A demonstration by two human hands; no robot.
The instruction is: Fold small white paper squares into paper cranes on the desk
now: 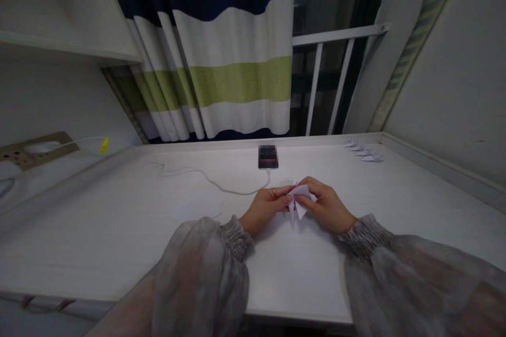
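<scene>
A piece of folded white paper [301, 209] with pointed flaps is held between my two hands, just above the white desk [294, 279]. My left hand [269, 205] pinches its left side, and a ring shows on one finger. From the right, my right hand [326, 204] grips it with the thumb in front and the fingers behind. Two of its narrow points hang down between the hands. The far side of the paper is hidden by my fingers.
A phone [268, 157] lies beyond my hands, with a white cable [221, 185] running left. Several folded white paper pieces [366, 151] stand at the back right. A pale paper sheet [193, 207] lies left of my left forearm. Curtains [237, 79] hang behind the desk.
</scene>
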